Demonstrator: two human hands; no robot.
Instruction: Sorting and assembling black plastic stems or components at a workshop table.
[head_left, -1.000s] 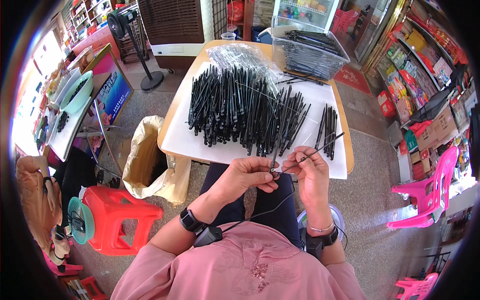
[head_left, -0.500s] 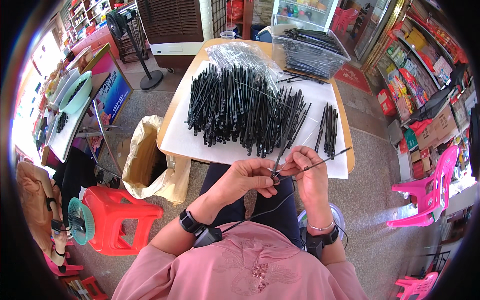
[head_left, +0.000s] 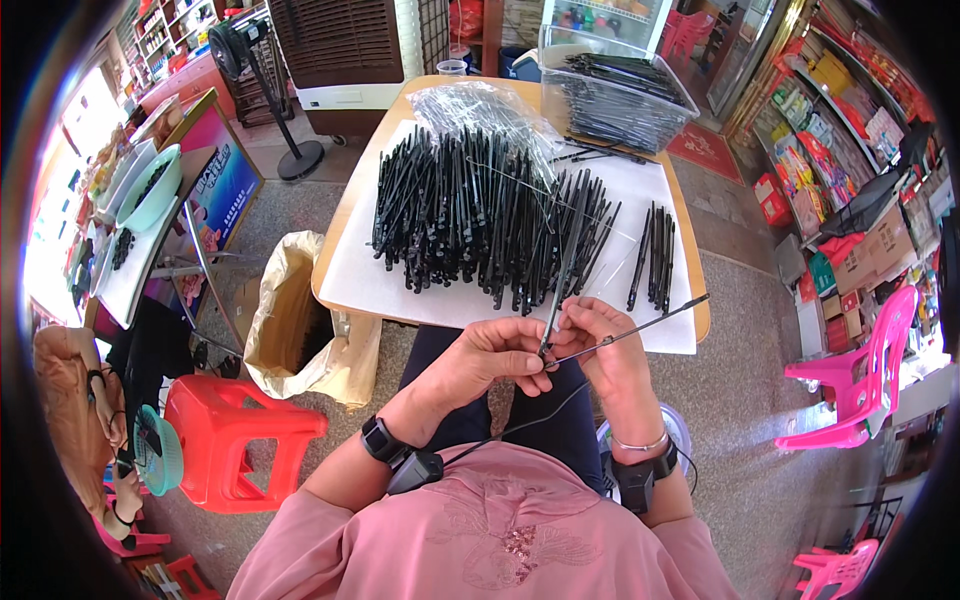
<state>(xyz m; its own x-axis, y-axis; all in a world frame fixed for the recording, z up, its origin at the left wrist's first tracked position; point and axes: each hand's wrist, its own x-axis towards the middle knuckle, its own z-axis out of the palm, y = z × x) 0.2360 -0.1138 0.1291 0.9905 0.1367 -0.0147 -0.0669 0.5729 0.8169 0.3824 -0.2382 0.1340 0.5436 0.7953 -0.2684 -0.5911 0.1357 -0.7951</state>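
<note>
Both hands meet just off the table's near edge. Between the closed fingertips of my left hand [head_left: 490,352] is a thin black rod [head_left: 562,285], standing nearly upright toward the pile. My right hand [head_left: 612,350] is closed on a second black rod [head_left: 665,317], slanting up to the right. The lower ends of the two rods come together at my left fingertips; whether they are joined is too small to tell. Ahead lies a big pile of similar black rods [head_left: 450,210] on a white sheet [head_left: 350,275], with a small row of rods [head_left: 657,260] to its right.
Crumpled clear plastic [head_left: 480,105] lies behind the pile. A clear bin [head_left: 620,110] full of rods stands at the table's far right. A pale sack [head_left: 275,340] and a red stool [head_left: 240,440] are at left; a pink chair [head_left: 865,375] is at right. A co-worker sits far left.
The rod in my right hand has shifted so its lower end reaches my left fingertips. My right hand has moved slightly left. The co-worker's hands have moved.
</note>
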